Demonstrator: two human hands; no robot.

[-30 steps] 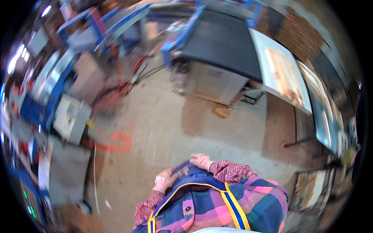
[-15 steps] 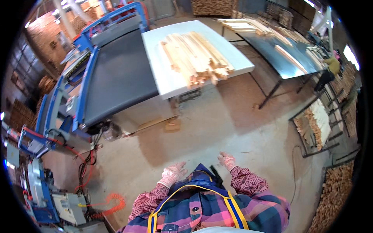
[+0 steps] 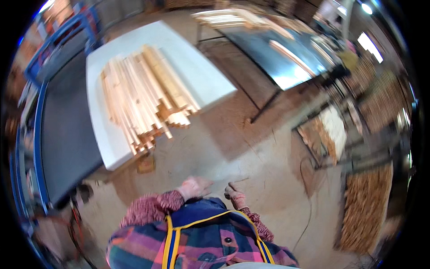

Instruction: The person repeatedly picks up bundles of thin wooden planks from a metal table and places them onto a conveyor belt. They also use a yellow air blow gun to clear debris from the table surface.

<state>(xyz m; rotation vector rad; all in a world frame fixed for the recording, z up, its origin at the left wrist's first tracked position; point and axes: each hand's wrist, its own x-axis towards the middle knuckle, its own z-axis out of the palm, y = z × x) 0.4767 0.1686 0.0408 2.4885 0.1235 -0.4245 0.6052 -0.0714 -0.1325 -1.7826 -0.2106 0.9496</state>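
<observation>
White counter (image 3: 208, 85) stands ahead and left of the left fingers (image 3: 205, 183), well apart; pale wood strips (image 3: 139, 89) lie on it in a loose, uneven-ended bundle. Dark shiny counter (image 3: 253, 51), farther ahead and rightward, carries more strips (image 3: 292, 58).

1. Bright light is admitted by a window (image 3: 370, 46) at upper right.
2. Glare is thrown off the metal-topped counter (image 3: 286, 81).
3. Brownish shadows are cast across the concrete floor (image 3: 219, 172).
4. Wooden strips (image 3: 134, 92) are softened by blur.
5. Outer edges are curved by fisheye distortion.
</observation>
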